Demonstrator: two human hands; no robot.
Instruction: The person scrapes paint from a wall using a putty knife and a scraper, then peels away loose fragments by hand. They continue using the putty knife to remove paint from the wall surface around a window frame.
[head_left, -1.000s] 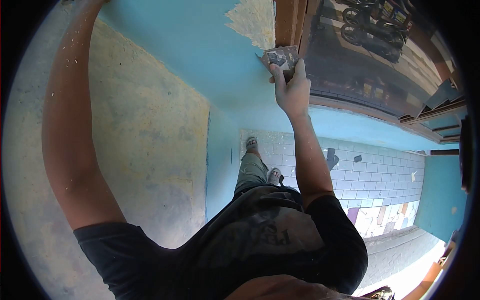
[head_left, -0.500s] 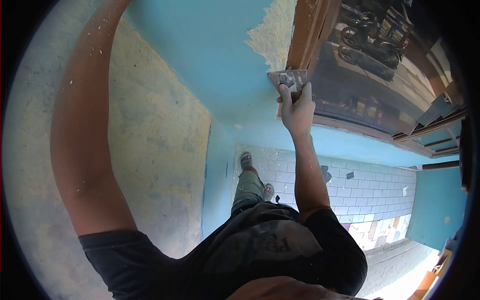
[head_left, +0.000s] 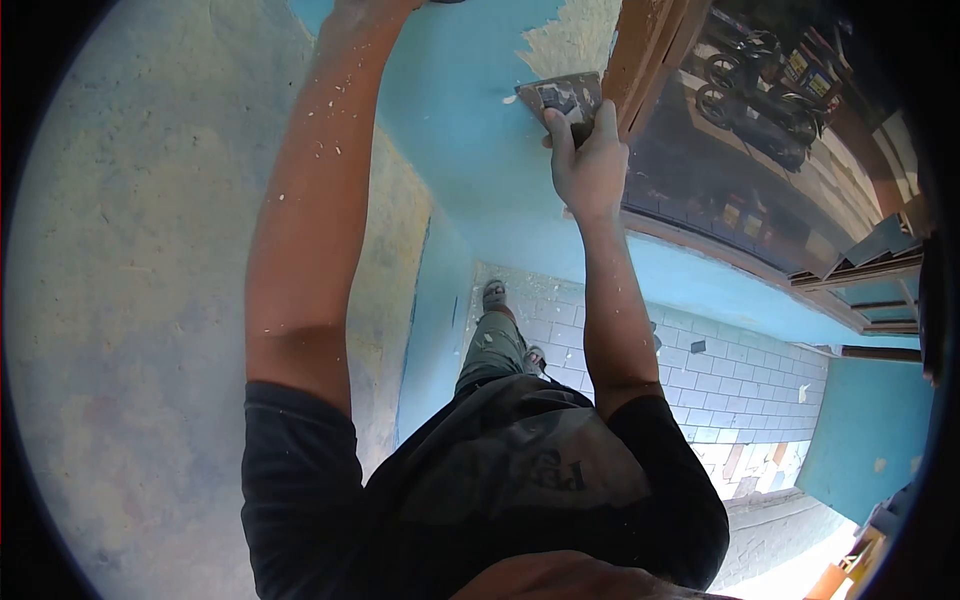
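Observation:
My right hand [head_left: 590,170] is closed around a paint scraper [head_left: 565,95], with the thumb along its near side. The scraper's broad, paint-smeared blade is at the blue wall [head_left: 450,130], just below a bare patch [head_left: 570,40] with a jagged paint edge and beside the brown window frame [head_left: 645,60]. A pale paint flake [head_left: 509,99] shows at the blade's left corner. My left hand [head_left: 375,8] is at the top edge of the view, its fingers cut off. A sliver of something dark [head_left: 445,1] shows beside it. Pale flakes dot that forearm.
A mottled, bare wall surface [head_left: 150,280] fills the left side. Right of the frame is dark window glass [head_left: 720,150] reflecting a motorcycle. Below lies a tiled floor [head_left: 720,380] with scattered debris, including a dark piece [head_left: 698,347]. My sandalled feet [head_left: 494,293] stand near the wall.
My right hand has moved the scraper up and slightly left along the wall, away from the frame's lower corner. My left arm has swung right, bringing its wrist into view.

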